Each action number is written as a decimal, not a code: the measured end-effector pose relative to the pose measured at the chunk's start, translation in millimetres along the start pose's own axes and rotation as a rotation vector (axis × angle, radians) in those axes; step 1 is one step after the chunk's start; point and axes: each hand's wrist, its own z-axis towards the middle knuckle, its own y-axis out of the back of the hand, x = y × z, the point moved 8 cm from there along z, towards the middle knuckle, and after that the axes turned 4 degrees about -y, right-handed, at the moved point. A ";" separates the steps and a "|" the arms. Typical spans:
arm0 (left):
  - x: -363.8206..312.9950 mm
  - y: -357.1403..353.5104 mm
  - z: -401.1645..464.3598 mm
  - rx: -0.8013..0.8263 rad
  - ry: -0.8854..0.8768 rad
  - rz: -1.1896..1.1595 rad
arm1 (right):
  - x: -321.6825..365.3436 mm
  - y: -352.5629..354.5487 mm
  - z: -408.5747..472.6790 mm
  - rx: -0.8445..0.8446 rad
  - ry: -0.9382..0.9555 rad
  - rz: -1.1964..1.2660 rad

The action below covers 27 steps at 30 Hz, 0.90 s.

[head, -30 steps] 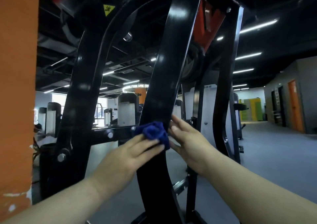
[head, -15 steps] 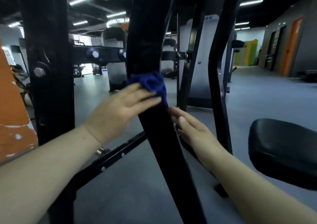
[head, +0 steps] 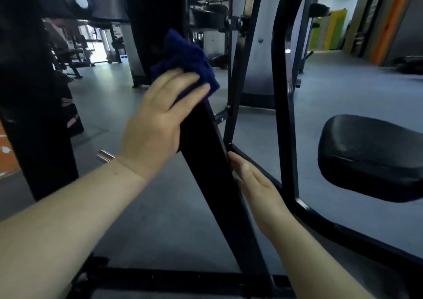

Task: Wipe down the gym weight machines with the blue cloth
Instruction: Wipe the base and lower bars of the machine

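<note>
While your left hand (head: pixel 158 120) presses the bunched blue cloth (head: pixel 185 60) with straight fingers against the slanted black bar (head: pixel 206 157), your right hand (head: pixel 256 184), fingers relaxed, touches its right edge beside the black seat pad (head: pixel 370 157); open floor (head: pixel 343 92) beyond.

The cloth (head: pixel 187 58) lies on the slanted beam (head: pixel 212 173), under the left hand (head: pixel 158 120). The right hand (head: pixel 256 184) touches the beam's right edge lower down. A seat pad (head: pixel 370 157) sits to the right.

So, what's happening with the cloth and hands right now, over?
Left hand presses blue cloth against black upright. Right hand open beside it. Nothing blocking.
</note>
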 end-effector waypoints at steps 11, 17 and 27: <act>-53.6 -55.4 -70.5 0.126 -0.052 -0.064 | -89.8 33.6 -18.4 -0.104 -0.127 0.023; -152.8 -134.8 -157.7 0.538 -0.420 -0.163 | -133.2 37.2 -27.4 -0.073 -0.225 0.130; -185.4 -156.3 -167.9 0.590 -0.336 -0.109 | -205.0 86.8 -21.4 -0.022 -0.391 0.282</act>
